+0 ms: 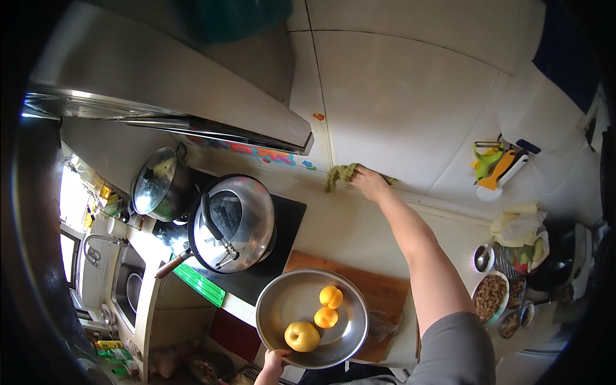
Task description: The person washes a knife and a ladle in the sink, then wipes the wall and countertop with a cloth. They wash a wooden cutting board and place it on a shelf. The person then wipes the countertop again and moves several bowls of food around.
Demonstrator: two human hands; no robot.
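Note:
My left hand (274, 362) grips the near-left rim of a stainless steel bowl (284, 293). Inside the bowl lie a larger yellow fruit (301, 336) and two smaller orange-yellow fruits, one of them the upper fruit (331, 297). The bowl is over the near part of a wooden cutting board (390, 291). My right arm stretches forward to the back of the counter, where my right hand (366, 183) holds a green cloth (340, 174) at the foot of the wall. Part of the cloth hangs out left of the fingers, and part shows to their right.
Left of the board, a lidded wok (255, 202) and a lidded pot (159, 185) stand on a black cooktop (291, 211) beneath a range hood (202, 91). A sink (127, 284) is far left. At right are a bowl of food (491, 296), small dishes and wall-hung peelers (488, 163).

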